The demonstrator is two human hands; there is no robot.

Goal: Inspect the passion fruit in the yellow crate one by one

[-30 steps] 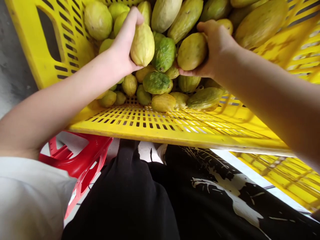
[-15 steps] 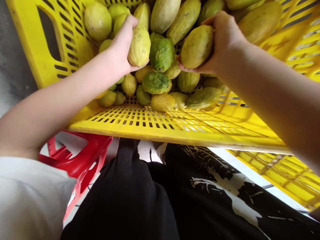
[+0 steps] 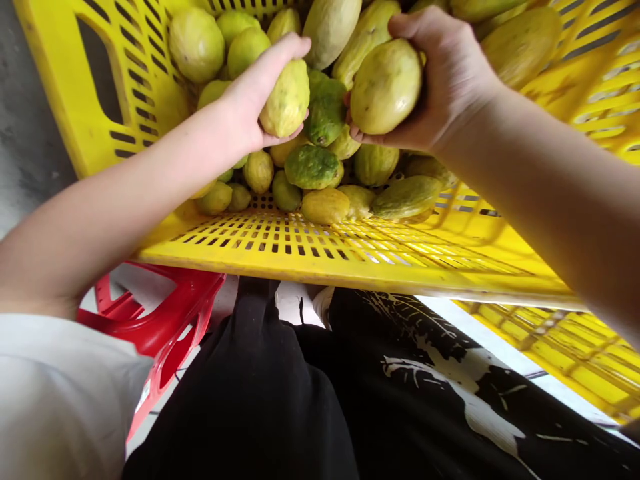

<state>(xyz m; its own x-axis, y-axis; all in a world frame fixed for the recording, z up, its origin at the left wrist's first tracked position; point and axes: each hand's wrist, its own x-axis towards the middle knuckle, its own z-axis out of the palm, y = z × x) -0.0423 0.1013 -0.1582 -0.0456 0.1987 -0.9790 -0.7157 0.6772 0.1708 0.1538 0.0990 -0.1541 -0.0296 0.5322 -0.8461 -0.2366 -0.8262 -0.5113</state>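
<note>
Over the yellow crate (image 3: 350,267), my left hand (image 3: 257,93) is wrapped round a small yellow-green fruit (image 3: 286,100), its fingertips showing beneath. My right hand (image 3: 445,80) grips a larger, rounder pale yellow fruit (image 3: 386,87) from its right side. Between the two held fruits lies a dark green fruit (image 3: 325,110). Below it sits a bumpy green and yellow fruit (image 3: 311,167). Several more yellow and green fruits lie around them on the crate's perforated bottom.
A red plastic stool (image 3: 165,313) stands at the lower left, outside the crate. Another yellow crate (image 3: 565,353) shows at the lower right. My legs in black trousers (image 3: 250,400) are close to the crate's near rim.
Both hands have shifted slightly with their fruits, the left one to the right and the right one upward and left. The fruit in my right hand has turned and shows a rounder end.
</note>
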